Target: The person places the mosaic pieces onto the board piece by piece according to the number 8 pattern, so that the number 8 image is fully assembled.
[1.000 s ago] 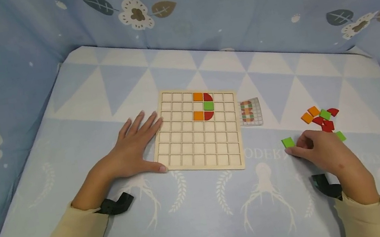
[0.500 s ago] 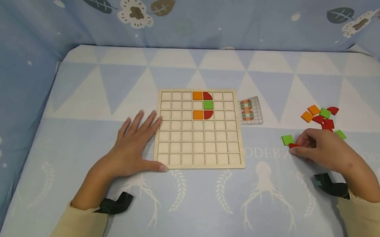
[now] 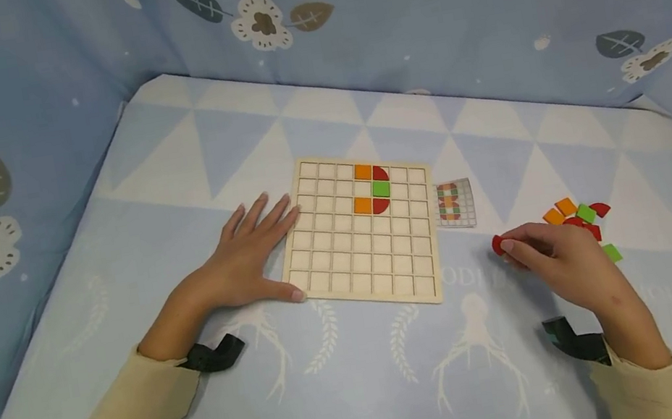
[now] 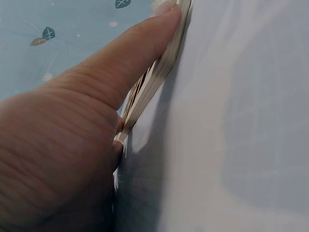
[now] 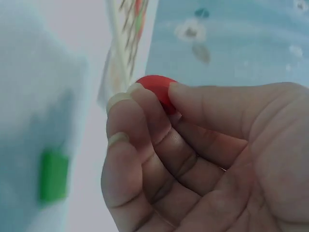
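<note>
My left hand (image 3: 243, 268) lies with fingers spread along the left edge of a square wooden grid board (image 3: 350, 264), fingertips and thumb at its rim. In the left wrist view, the thumb (image 4: 130, 53) rests along the board's side. The right hand (image 3: 565, 261) pinches a red tile with a rounded edge (image 3: 497, 245) between thumb and fingertips, right of the board. The right wrist view shows that red tile (image 5: 157, 89) held up. Set in the upper part of the board are orange tiles (image 3: 363, 172), a green tile (image 3: 381, 189) and red quarter-circle tiles (image 3: 381, 205).
A small printed pattern card (image 3: 456, 205) lies at the board's right side. Beyond the right hand is a loose pile with orange tiles (image 3: 566, 207), green tiles (image 3: 585, 212) and red pieces (image 3: 600, 209). A blurred green tile (image 5: 53, 176) shows below the right hand.
The right hand has picked up the red tile and moved slightly left and up with it. The green tile beside it is now hidden in the head view. The left hand stays put.
</note>
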